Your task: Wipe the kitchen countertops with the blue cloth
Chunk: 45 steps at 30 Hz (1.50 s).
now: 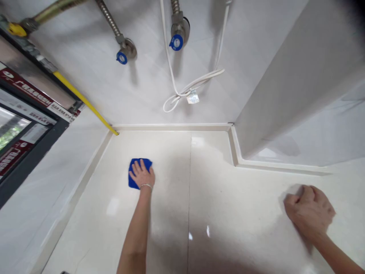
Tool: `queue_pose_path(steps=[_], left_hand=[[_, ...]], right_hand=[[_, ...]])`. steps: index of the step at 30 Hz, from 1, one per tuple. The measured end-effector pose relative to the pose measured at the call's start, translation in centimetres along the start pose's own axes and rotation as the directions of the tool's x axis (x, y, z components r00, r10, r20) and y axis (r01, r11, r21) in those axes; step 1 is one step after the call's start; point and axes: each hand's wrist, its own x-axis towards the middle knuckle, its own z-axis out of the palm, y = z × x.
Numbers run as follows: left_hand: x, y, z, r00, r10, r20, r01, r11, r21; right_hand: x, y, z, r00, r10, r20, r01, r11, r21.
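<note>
My left hand [142, 174] lies flat, fingers spread, on a folded blue microfiber cloth [131, 182], pressing it to a pale polished stone surface [171, 152]. The hand covers most of the cloth. A thin metal bracelet [146, 186] circles that wrist. Well to the right, my right hand [309, 209] is a closed fist resting on the same surface, with nothing visible in it. A faint grey smear lies beside its knuckles.
Behind the surface rise a low raised lip and a white tiled wall. On the wall are two blue-handled angle valves [176, 42] with braided hoses, a looped white cable [182, 95] and a yellow pipe [85, 101]. A boxed-in column [285, 76] stands right; a dark window frame [28, 140] stands left.
</note>
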Motion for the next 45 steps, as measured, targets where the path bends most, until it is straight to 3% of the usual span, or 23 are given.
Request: queue_pose_path(steps=[4, 9, 15, 18, 21, 30, 35, 40, 45], left_hand=[[-3.5, 7.3, 0.4, 0.971, 0.208, 0.118, -0.198, 0.976, -0.084], [-9.5, 14.0, 0.2, 0.859, 0.482, 0.171, -0.438, 0.866, -0.241], [-15.1, 17.0, -0.4, 0.718, 0.682, 0.139, -0.607, 0.711, -0.356], [-15.7, 17.8, -0.9, 0.625, 0.769, 0.134, -0.675, 0.619, -0.403], [-14.9, 18.8, -1.0, 0.588, 0.798, 0.135, -0.692, 0.582, -0.427], [-8.6, 23.8, 0.9, 0.624, 0.767, 0.149, -0.689, 0.630, -0.357], [-4.3, 25.1, 2.0, 0.638, 0.758, 0.136, -0.689, 0.641, -0.337], [1.0, 23.4, 2.9, 0.678, 0.724, 0.130, -0.670, 0.681, -0.297], [6.4, 18.7, 3.6, 0.788, 0.606, 0.110, -0.572, 0.786, -0.236]], right_hand=[[0.0, -0.3, -0.1, 0.996, 0.081, -0.031, -0.078, 0.995, 0.067], [0.2, -0.4, 0.1, 0.995, 0.084, -0.055, -0.079, 0.993, 0.082], [0.4, -0.2, 0.8, 0.995, 0.081, -0.064, -0.078, 0.996, 0.038], [0.4, 0.0, 1.1, 0.996, 0.080, -0.050, -0.079, 0.997, 0.021], [0.4, 0.1, 1.3, 0.995, 0.083, -0.051, -0.083, 0.997, 0.004], [0.7, 0.1, 1.7, 0.993, 0.067, -0.098, -0.069, 0.997, -0.027], [0.8, 0.3, 1.8, 0.992, 0.060, -0.109, -0.065, 0.997, -0.048], [0.8, 0.3, 1.8, 0.991, 0.073, -0.113, -0.080, 0.995, -0.061], [0.8, 0.6, 1.9, 0.992, 0.080, -0.100, -0.087, 0.994, -0.065]])
